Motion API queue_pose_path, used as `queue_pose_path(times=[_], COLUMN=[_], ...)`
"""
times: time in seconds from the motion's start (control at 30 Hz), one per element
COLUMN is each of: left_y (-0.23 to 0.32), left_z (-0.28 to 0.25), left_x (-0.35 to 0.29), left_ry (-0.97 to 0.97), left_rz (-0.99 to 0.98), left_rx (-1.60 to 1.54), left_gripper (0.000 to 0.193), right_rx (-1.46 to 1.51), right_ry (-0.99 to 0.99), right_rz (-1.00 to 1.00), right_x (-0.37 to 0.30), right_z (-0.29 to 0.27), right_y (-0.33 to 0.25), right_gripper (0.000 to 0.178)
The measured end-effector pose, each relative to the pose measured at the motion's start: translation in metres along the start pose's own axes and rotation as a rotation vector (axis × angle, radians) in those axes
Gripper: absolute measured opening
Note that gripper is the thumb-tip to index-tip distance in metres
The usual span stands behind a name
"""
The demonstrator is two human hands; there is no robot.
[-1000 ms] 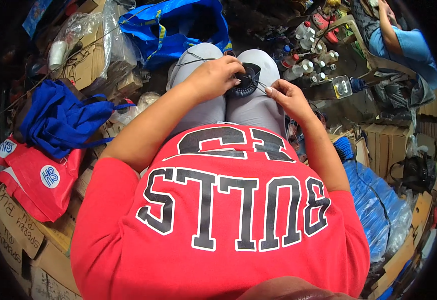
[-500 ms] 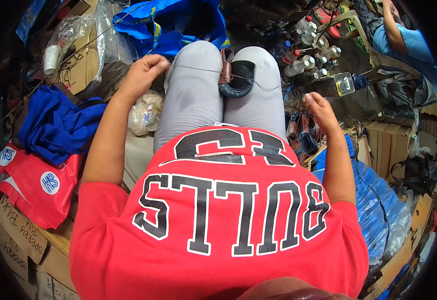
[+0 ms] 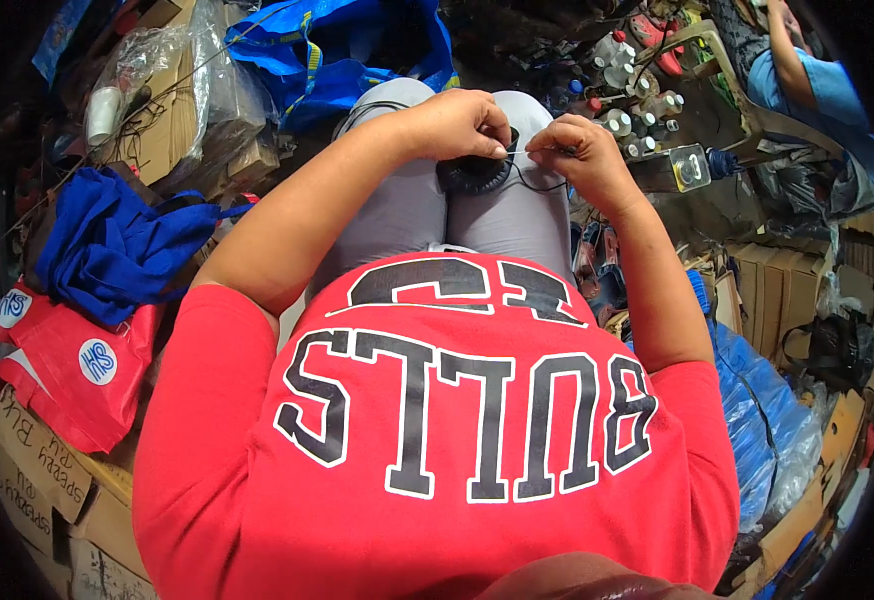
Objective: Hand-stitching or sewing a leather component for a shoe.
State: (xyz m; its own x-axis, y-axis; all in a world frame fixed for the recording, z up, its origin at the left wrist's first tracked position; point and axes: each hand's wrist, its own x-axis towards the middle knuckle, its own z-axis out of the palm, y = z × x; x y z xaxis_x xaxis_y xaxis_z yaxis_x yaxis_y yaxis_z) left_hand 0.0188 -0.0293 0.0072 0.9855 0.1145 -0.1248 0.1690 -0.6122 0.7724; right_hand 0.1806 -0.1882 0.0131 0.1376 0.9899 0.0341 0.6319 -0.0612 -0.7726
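Left hand (image 3: 469, 128), right hand (image 3: 581, 155) | grips: pinching thin pale strand (image 3: 519, 152) | black, curved, ribbed piece (image 3: 481, 182) nearby | keep pinches close, steady

Shoe (image 3: 474, 180) — black, rounded, its ribbed rim facing the near edge of the lap (image 3: 412, 205), set toward the far edge and partly hidden. Thread (image 3: 541, 189) — dark, slack, curving just right of the shoe.

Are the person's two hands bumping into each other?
Apart: the head view shows grey trousers through the gap between left hand and right hand.
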Motion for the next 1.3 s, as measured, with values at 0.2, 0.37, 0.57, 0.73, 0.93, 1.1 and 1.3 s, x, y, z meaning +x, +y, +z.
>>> queue_pose_path(times=[0.2,0.37,0.57,0.73,0.93,1.1,1.3], left_y=[-0.016,-0.020,-0.026,-0.022,-0.021,-0.017,-0.010], left_z=[0.005,0.010,0.013,0.009,0.005,0.001,-0.002], left_x=[0.006,0.006,0.001,-0.002,-0.003,-0.003,0.006], left_ry=[-0.019,-0.098,-0.100,-0.164,-0.246,-0.297,-0.237], left_rz=[0.015,-0.116,-0.157,-0.141,-0.095,-0.069,-0.049], left_rx=[-0.172,-0.493,-0.616,-0.576,-0.506,-0.409,-0.235], left_gripper=[0.017,0.022,0.023,0.027,0.031,0.031,0.027], right_rx=[-0.073,0.233,0.168,0.016,-0.302,-0.726,-0.530], right_ry=[-0.058,-0.034,0.129,0.192,0.129,-0.117,-0.285], right_rz=[-0.050,0.074,0.033,0.018,-0.072,-0.183,-0.116], right_x=[0.004,-0.006,-0.020,-0.034,-0.031,-0.010,0.013], right_z=[-0.003,0.018,0.035,0.039,0.031,0.019,0.008], right_y=[-0.001,0.013,0.006,-0.007,-0.033,-0.065,-0.035], right_gripper=[0.016,0.014,0.011,0.016,0.013,0.015,0.018])
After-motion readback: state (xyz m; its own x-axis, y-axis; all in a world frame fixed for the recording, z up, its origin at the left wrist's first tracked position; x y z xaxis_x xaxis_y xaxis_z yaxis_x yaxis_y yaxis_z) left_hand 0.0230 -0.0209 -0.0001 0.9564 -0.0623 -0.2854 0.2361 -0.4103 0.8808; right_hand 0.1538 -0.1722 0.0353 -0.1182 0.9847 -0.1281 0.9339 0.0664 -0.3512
